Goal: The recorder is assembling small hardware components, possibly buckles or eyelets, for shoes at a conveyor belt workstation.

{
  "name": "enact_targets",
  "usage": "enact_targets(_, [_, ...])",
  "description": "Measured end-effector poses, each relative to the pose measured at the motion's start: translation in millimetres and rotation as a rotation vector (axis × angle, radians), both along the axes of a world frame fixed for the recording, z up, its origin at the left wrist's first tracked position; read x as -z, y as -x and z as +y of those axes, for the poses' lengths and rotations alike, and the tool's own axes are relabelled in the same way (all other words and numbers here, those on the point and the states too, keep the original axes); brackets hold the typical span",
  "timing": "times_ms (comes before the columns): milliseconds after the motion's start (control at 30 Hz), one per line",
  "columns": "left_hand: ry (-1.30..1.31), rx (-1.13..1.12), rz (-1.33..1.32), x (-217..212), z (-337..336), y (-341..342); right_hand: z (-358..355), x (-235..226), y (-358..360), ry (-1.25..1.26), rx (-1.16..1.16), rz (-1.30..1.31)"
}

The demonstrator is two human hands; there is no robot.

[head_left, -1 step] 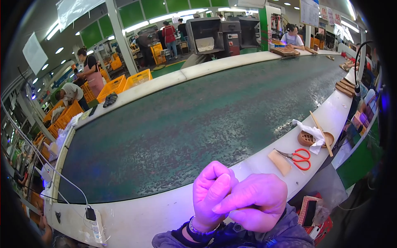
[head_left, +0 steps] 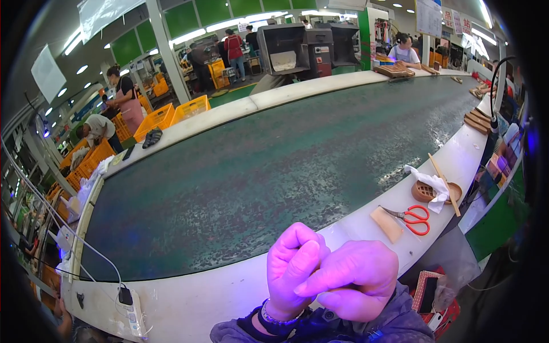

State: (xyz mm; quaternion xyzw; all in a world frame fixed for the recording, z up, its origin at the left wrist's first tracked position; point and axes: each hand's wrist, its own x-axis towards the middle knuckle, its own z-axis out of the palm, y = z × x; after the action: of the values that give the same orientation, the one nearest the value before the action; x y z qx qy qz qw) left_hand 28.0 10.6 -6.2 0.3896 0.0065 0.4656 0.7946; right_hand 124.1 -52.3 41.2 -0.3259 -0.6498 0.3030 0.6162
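My left hand is closed, its fingers curled and the thumb laid over them. Against it rests my right hand, also closed, with the tip of its index finger touching the left one below the thumb. Both are lit purple and held above the near white ledge. Whatever may be between the fingers is hidden. To the right on that ledge lie red-handled scissors beside a beige flat piece. Farther along is a brown shoe sole with a white cloth and a thin wooden stick across it.
A green conveyor belt runs between white ledges. A power strip with cables sits at the left. Orange crates and a dark shoe are beyond the belt. Another person sits at the far right; others stand behind.
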Motion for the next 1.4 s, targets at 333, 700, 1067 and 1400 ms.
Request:
enact_targets(333, [0.002,0.002,-0.047,-1.2,1.3,-0.6,5.1,3.6,4.7,-0.054,0.036,0.048])
enact_targets(700, [0.037,0.006,0.024,2.3,0.1,-2.0,4.9,3.8,7.1,-0.081,0.093,0.094])
enact_targets(1067, [0.025,-0.036,0.035,-0.1,2.6,3.2,6.7,2.6,11.5,-0.060,0.124,0.048])
enact_targets(1400, [0.026,-0.020,-0.014,1.2,-0.8,-2.2,3.1,8.1,19.9,-0.041,0.215,0.184])
